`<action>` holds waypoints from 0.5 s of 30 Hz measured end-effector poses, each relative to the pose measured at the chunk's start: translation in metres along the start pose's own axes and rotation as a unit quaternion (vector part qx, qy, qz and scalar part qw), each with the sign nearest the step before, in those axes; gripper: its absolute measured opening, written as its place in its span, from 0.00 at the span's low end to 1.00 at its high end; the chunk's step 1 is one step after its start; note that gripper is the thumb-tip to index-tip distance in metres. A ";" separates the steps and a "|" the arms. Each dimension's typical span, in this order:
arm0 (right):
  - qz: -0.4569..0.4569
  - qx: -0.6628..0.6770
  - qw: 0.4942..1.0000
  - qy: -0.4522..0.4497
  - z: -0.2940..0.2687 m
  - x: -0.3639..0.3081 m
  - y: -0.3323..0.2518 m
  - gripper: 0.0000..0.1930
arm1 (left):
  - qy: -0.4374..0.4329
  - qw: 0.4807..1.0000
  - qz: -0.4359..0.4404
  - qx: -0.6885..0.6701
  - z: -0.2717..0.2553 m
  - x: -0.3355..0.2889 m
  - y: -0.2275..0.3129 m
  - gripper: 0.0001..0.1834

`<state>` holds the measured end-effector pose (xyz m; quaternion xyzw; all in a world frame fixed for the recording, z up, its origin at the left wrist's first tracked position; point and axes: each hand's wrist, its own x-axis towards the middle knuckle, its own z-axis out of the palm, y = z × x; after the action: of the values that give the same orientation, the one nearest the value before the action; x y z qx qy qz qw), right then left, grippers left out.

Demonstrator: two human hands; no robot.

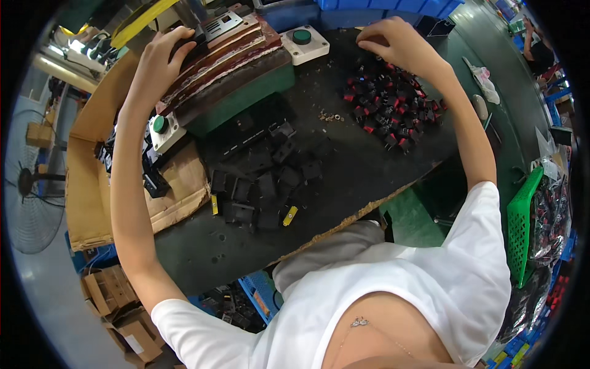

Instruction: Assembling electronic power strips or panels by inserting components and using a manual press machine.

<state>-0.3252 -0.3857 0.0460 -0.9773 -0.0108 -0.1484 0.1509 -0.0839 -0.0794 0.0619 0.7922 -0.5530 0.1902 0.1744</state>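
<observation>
At the left, my left hand (161,60) pinches a black plastic part (192,44) beside the metal plate (224,26) on top of the layered press block (236,52). My right hand (401,47) is over the far side of a pile of small black-and-red switches (396,104). Its fingers curl towards the thumb, and whatever lies between the tips is hidden. Several black plastic housings (267,184) lie loose on the dark worktable (332,178) nearer to me. Among them are two small yellow pieces (290,216).
Two green push buttons in white boxes, one near (161,125) and one far (302,37), flank the press. Small brass-coloured pieces (329,115) lie mid-table. A cardboard box (92,166) stands left, blue bins (381,6) at the back, a green basket (524,215) at right.
</observation>
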 end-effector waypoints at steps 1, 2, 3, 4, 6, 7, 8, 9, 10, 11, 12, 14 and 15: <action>-0.004 -0.041 0.999 -0.002 0.008 0.001 0.003 0.09 | 0.019 0.998 0.055 0.014 -0.003 0.001 -0.002 0.11; -0.010 -0.082 0.997 -0.003 0.015 0.003 0.006 0.10 | 0.037 0.993 0.110 0.028 -0.007 -0.001 -0.004 0.11; 0.000 -0.065 0.998 -0.001 0.022 0.001 0.015 0.10 | 0.078 0.987 0.128 0.064 -0.005 0.003 0.014 0.11; -0.008 -0.056 0.998 -0.002 0.024 0.005 0.014 0.10 | 0.072 0.987 0.121 0.071 -0.012 -0.001 0.032 0.11; 0.036 -0.044 0.993 -0.102 0.025 0.010 0.012 0.10 | 0.126 0.988 0.085 -0.022 -0.015 -0.011 0.065 0.09; 0.037 -0.041 0.993 -0.104 0.027 0.011 0.017 0.10 | 0.064 0.992 0.047 -0.093 -0.015 -0.019 0.088 0.08; 0.035 -0.017 0.992 -0.120 0.030 0.012 0.022 0.09 | 0.002 0.987 0.005 -0.163 -0.014 -0.027 0.106 0.07; 0.029 0.007 0.991 -0.134 0.032 0.014 0.022 0.08 | -0.040 0.978 0.051 -0.197 -0.009 -0.037 0.112 0.08; 0.028 0.008 0.990 -0.137 0.032 0.015 0.021 0.08 | -0.092 0.968 0.050 -0.228 -0.002 -0.045 0.118 0.09; 0.037 0.020 0.989 -0.145 0.030 0.016 0.019 0.08 | -0.131 0.957 0.035 -0.255 0.001 -0.052 0.126 0.10; 0.045 0.031 0.987 -0.151 0.029 0.016 0.017 0.08 | -0.169 0.945 0.021 -0.281 0.003 -0.057 0.132 0.11; 0.052 0.035 0.986 -0.153 0.027 0.014 0.017 0.08 | -0.202 0.927 0.054 -0.312 0.011 -0.060 0.136 0.15; 0.055 0.042 0.986 -0.152 0.026 0.015 0.017 0.09 | -0.228 0.915 0.081 -0.323 0.012 -0.061 0.135 0.20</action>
<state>-0.3028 -0.3942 0.0222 -0.9803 0.0135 0.0110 0.1967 -0.2294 -0.0800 0.0307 0.6667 -0.6715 -0.1714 0.2741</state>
